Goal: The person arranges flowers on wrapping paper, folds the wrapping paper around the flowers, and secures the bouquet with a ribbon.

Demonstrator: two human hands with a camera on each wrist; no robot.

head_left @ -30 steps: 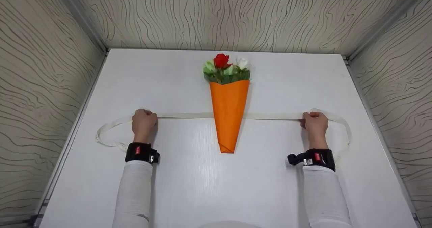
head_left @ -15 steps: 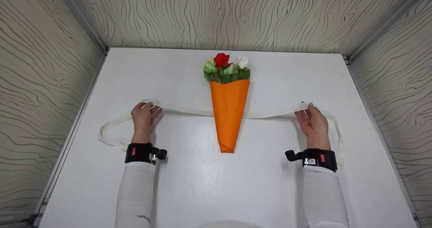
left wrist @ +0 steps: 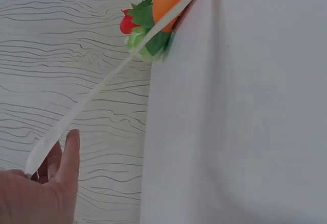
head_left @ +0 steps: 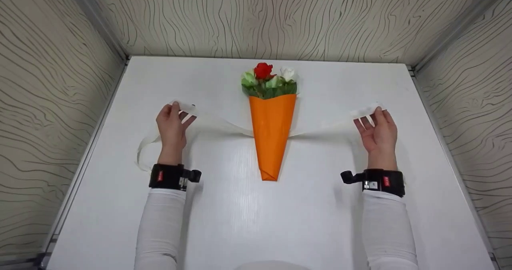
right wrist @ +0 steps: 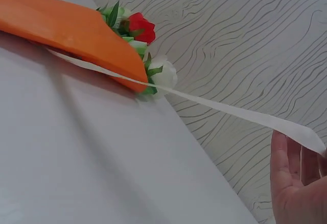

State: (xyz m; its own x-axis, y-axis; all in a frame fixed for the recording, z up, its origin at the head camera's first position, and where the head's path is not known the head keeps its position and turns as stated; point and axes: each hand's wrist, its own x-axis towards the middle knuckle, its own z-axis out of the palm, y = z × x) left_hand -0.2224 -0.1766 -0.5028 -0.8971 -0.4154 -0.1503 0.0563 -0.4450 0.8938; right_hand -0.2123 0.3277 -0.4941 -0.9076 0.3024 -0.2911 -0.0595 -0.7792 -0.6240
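An orange paper cone is lying on the white worktop midway between the hands, its narrow end pointing towards the person, while a red rose, a white rose and pale green blooms are showing at the wide end, so the wrapping is seemingly standing finished. A whitish ribbon is passing beneath the cone, emerging on both sides around the middle of its length and slanting up towards the hands. On the left, the person's left hand is pinching the ribbon; its grip is pressing thumb to fingertip, with the other fingers spreading loosely. The right hand is doing much the same on the other side, its thumb pressing the ribbon against a finger while the rest are standing apart. Past the left grip, the ribbon is curving slackly down beside the wrist; past the right, it is mostly hiding behind the hand and forearm. With the ribbon already running under the cone, the placing is looking done. Nothing of it is crossing the front of the paper, and no knot or bow is showing, so the ribbon is apparently remaining untied
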